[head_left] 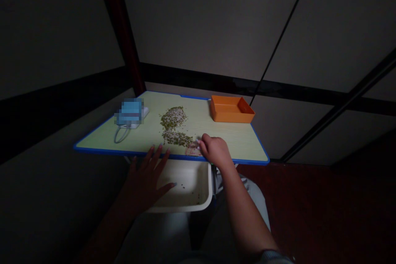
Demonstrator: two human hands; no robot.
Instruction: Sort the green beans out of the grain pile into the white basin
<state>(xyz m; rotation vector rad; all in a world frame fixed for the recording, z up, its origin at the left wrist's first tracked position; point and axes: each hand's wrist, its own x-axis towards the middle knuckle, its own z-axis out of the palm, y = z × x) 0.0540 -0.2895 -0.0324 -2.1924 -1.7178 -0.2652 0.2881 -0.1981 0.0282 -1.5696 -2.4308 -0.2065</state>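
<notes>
Small green and pale grains or seeds lie in a loose pile on the pale table, trailing toward its front edge. My right hand is closed, thumb and fingers pressed together, low over the table just right of the trail. Whatever it may hold is hidden. By its fingertips shows a pinkish see-through patch; I cannot tell whether it is a bag or a print on the tabletop. My left hand is open, fingers spread, at the front edge above a white bin with a few dark specks inside.
An orange open box stands at the table's back right. At the left, a blurred blue item sits on a white device with a looped grey cable. The blue-edged table stands close to wall panels.
</notes>
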